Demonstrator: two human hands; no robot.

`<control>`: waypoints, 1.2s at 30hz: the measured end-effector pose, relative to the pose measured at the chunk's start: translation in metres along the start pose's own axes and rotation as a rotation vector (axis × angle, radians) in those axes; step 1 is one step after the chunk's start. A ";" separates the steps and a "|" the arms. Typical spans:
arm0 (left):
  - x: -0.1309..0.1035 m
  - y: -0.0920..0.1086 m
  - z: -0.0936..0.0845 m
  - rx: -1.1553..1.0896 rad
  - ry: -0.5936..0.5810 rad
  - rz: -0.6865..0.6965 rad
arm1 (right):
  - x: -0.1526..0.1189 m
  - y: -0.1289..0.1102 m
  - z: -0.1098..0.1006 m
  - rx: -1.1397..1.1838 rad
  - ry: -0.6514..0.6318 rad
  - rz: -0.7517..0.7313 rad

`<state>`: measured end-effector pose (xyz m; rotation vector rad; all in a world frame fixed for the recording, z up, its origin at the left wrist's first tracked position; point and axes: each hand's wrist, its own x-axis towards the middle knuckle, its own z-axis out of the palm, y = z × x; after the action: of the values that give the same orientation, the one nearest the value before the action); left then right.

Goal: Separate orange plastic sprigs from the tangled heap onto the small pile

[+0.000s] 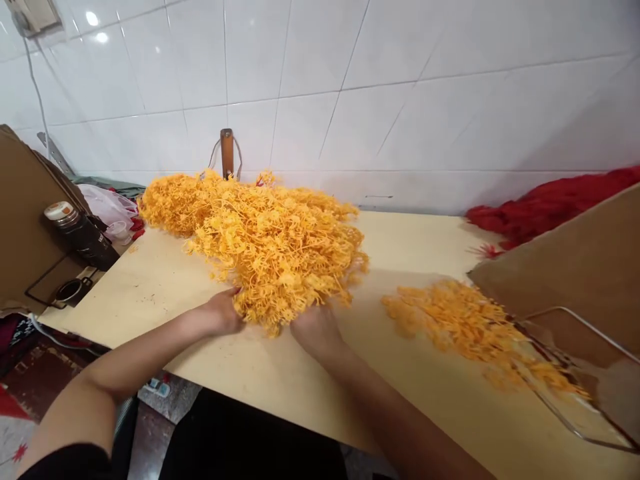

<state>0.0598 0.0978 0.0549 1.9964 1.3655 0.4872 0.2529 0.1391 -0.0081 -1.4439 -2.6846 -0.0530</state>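
A big heap of orange-yellow, feathery artificial foliage (280,240) lies across the pale table top (240,367) toward the wall. My left hand (227,312) is at the heap's lower left edge, its fingers mostly tucked behind the foliage. My right hand (315,330) reaches under the heap's near edge, and its fingers are hidden by the foliage. A smaller orange bunch (455,317) with dark stems lies on the table to the right of my right hand, slightly blurred.
At the right stand a cardboard box (575,267), a bent metal wire frame (565,423) and red material (550,207). A black thermos (83,237) and a dark cup (74,291) are at the left. A brown wooden piece (227,153) stands against the tiled wall.
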 end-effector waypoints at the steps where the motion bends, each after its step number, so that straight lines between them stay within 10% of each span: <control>1: -0.009 0.004 -0.007 0.027 -0.041 0.000 | 0.004 0.000 -0.002 0.001 -0.010 0.007; 3: -0.029 0.017 -0.022 0.056 -0.025 0.039 | 0.008 -0.001 -0.008 -0.002 -0.011 0.018; 8: -0.019 0.048 -0.043 0.298 0.752 0.396 | -0.009 -0.015 -0.024 -0.055 -0.001 -0.022; 14: 0.048 0.002 -0.022 0.638 0.558 0.271 | -0.071 -0.011 -0.054 0.126 -0.023 -0.180; 21: 0.022 -0.057 -0.014 0.612 0.325 0.042 | -0.041 0.015 -0.074 0.288 0.451 -0.051; 25: 0.009 -0.039 -0.042 0.484 0.311 0.093 | 0.001 -0.004 -0.051 0.198 0.395 0.152; 30: 0.020 0.012 -0.036 0.417 0.783 0.279 | 0.002 -0.028 -0.033 0.128 0.433 0.229; 36: 0.065 0.000 0.001 0.687 0.471 0.297 | -0.023 -0.014 -0.013 0.201 0.355 0.196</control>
<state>0.0856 0.1571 0.0499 2.7977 1.6785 0.7267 0.2544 0.1114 0.0024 -1.4675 -2.1924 -0.0222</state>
